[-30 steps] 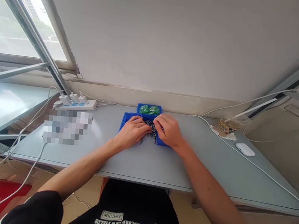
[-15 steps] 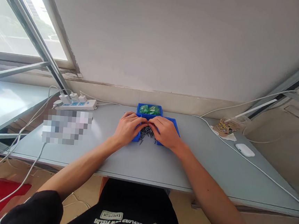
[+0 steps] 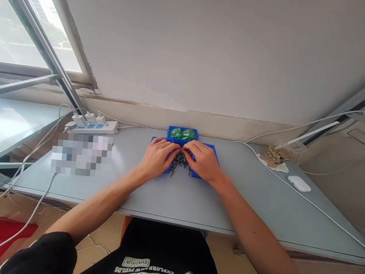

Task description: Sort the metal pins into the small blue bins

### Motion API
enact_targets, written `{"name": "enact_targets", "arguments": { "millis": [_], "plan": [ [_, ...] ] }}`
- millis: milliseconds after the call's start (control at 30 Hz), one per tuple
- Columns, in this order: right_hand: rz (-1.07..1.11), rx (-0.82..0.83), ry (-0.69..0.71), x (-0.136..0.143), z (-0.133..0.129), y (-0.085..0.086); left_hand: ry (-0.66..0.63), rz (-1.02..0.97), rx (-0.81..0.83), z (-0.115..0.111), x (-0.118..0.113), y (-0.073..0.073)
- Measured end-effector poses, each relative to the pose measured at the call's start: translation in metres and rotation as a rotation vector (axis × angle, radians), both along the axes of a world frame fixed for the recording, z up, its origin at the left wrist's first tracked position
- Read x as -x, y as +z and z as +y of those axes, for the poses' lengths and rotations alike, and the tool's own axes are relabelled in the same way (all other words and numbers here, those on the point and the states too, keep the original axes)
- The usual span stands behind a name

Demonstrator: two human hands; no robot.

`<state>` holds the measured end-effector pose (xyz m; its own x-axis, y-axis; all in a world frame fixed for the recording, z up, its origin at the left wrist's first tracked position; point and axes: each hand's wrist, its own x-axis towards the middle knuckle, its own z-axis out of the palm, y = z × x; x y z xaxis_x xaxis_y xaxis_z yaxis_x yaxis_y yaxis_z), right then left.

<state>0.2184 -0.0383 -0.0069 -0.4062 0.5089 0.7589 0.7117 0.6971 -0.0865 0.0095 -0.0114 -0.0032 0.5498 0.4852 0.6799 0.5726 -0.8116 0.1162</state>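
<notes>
Over the middle of the desk, my left hand (image 3: 157,157) and my right hand (image 3: 204,161) meet fingertip to fingertip, both closed in a pinch. A tiny metal part (image 3: 181,149) shows between the fingertips; its exact kind is too small to make out. Just below lies a loose heap of short, dark, shiny metal pins or screws (image 3: 180,162). Blue plastic bins stand on either side of the heap, the left bin (image 3: 167,170) and the right bin (image 3: 196,175) partly hidden under my hands. Behind them, a smaller blue bin (image 3: 169,131) holds green packets (image 3: 188,134).
A white power strip (image 3: 109,127) with plugs and cables stands at the back left, near a blurred-out object (image 3: 81,154). To the right are a patterned cup (image 3: 276,156), a white earbud case (image 3: 299,183) and a white cable (image 3: 322,216). The wall rises behind the desk.
My fingertips have shifted slightly, and the right fingers have drawn a little away from the left. More of the metal between them shows. Bins and heap have stayed put.
</notes>
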Motion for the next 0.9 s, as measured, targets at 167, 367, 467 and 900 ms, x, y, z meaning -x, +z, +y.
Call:
{"name": "enact_targets", "arguments": {
  "millis": [167, 367, 467, 900],
  "plan": [
    [-0.012, 0.004, 0.008, 0.0015, -0.0002, -0.0025, -0.003, 0.023, 0.014, 0.0003, -0.0005, -0.0025],
    [-0.008, 0.014, 0.014, 0.002, 0.0003, -0.0042, -0.017, 0.012, 0.03, -0.0004, -0.0008, -0.0023],
    [-0.009, 0.015, 0.016, 0.0024, 0.0003, -0.0045, -0.021, 0.011, 0.041, -0.0001, -0.0003, -0.002],
    [-0.011, 0.054, 0.023, 0.003, -0.003, -0.0007, -0.029, 0.015, 0.051, -0.0009, 0.0008, 0.0002]
  ]
}}
